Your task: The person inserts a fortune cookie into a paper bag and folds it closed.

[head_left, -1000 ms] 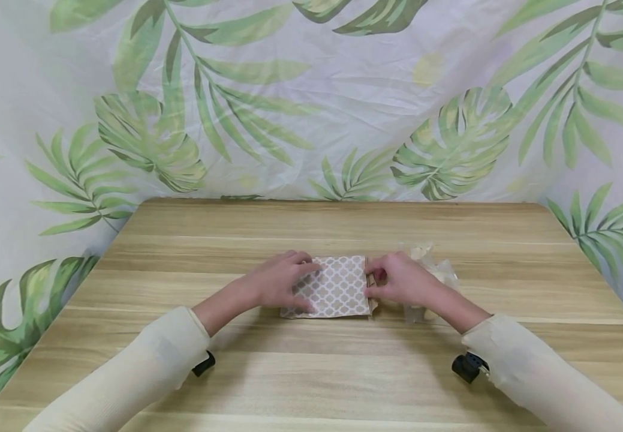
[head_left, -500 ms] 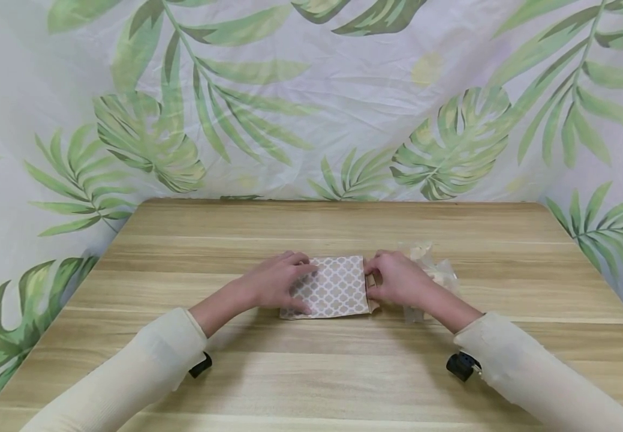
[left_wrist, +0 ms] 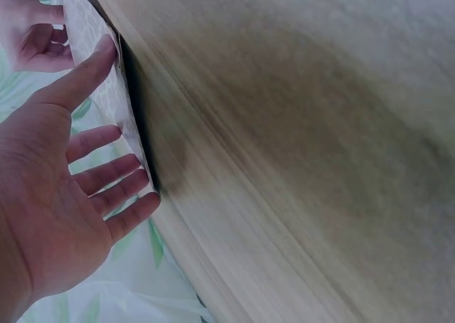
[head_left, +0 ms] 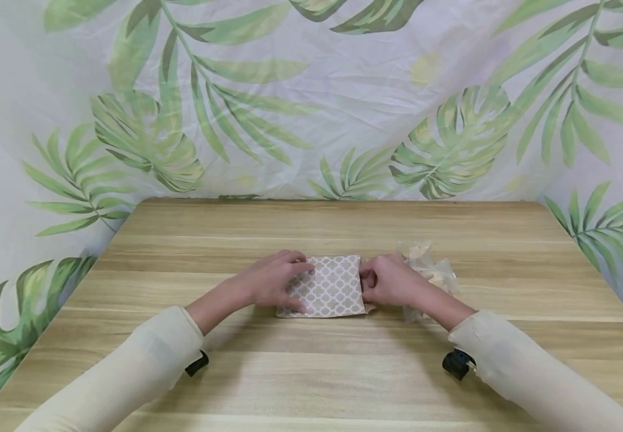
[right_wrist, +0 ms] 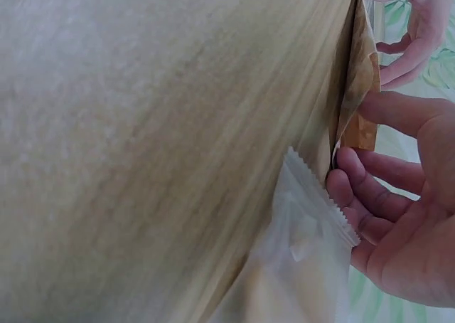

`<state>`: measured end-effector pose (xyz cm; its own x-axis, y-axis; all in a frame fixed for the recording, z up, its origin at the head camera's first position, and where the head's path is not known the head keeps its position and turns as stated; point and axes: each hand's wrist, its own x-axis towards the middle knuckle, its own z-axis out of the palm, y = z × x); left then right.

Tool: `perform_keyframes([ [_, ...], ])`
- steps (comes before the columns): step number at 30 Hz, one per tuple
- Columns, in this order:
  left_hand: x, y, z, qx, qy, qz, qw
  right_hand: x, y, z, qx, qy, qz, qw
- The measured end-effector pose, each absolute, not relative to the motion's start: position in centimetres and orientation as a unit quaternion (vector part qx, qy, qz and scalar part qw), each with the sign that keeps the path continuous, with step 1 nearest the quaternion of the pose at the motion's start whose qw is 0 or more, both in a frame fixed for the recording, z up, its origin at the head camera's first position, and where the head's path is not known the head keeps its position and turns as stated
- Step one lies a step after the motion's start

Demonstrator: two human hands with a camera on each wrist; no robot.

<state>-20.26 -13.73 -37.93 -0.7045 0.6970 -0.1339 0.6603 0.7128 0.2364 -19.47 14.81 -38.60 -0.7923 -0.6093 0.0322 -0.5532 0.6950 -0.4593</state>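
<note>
Patterned paper bag (head_left: 328, 287), one, lies flat mid-table (head_left: 311, 372) in the head view between two hands, one clear plastic packet (head_left: 429, 271) just right of it. Left wrist view: left hand (left_wrist: 60, 195) presses straight fingers on the bag (left_wrist: 106, 95). Right wrist view: right hand (right_wrist: 398, 209) pinches the bag's open end (right_wrist: 359, 74), the packet (right_wrist: 298, 259) beside it.

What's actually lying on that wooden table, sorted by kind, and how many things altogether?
Patterned paper bag: 1, lying flat between the left hand and the right hand
Clear plastic packet: 1, just behind the right hand
Total: 2 things on the table
</note>
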Motion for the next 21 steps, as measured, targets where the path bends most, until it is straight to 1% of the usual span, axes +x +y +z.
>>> perform_keyframes([
  [7,-20.55,-13.76,-37.87,0.370,0.916,0.096,0.119,-19.81,14.86,-38.88,-0.309,0.908,-0.268,0.093],
  [21,-20.26,-13.27,-37.59,0.358,0.920,0.094,0.129,-20.26,15.19,-39.17,-0.239,0.880,-0.378,0.162],
])
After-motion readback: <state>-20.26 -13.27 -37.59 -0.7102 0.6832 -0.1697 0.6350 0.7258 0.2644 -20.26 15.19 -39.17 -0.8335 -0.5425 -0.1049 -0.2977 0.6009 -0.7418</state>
